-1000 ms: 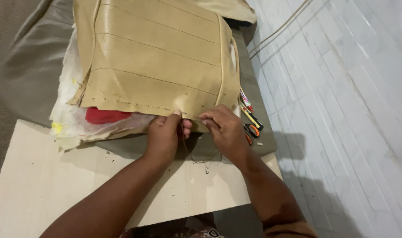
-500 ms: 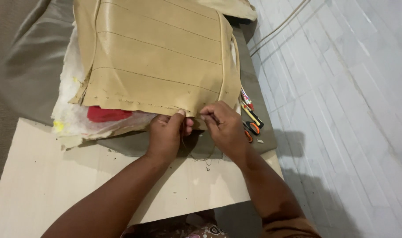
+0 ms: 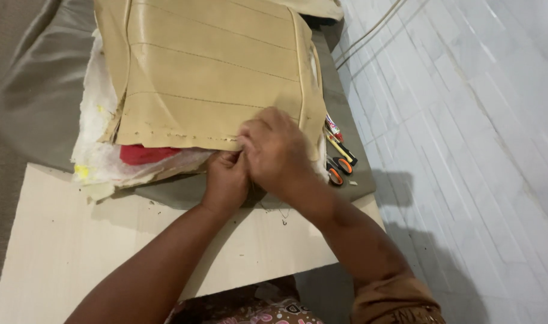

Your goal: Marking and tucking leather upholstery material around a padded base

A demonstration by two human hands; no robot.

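Note:
A tan stitched leatherette cover (image 3: pixel 208 78) lies on a pile of white padding (image 3: pixel 99 162) and a red piece (image 3: pixel 142 155). My left hand (image 3: pixel 226 180) pinches the cover's near edge from below, fingers closed on it. My right hand (image 3: pixel 277 150) lies over the same edge, just right of and partly above the left, fingers curled on the material. What the fingertips hold beyond the edge is hidden.
A pale wooden board (image 3: pixel 75 240) lies under my arms, with grey fabric (image 3: pixel 27 90) spread at the left. Scissors with orange handles (image 3: pixel 337 171) and markers (image 3: pixel 340 141) sit at the cover's right corner. White tiled floor (image 3: pixel 466 150) fills the right side.
My right hand has moved left and up over the cover's edge, now overlapping the left hand. The view has come closer to the cover.

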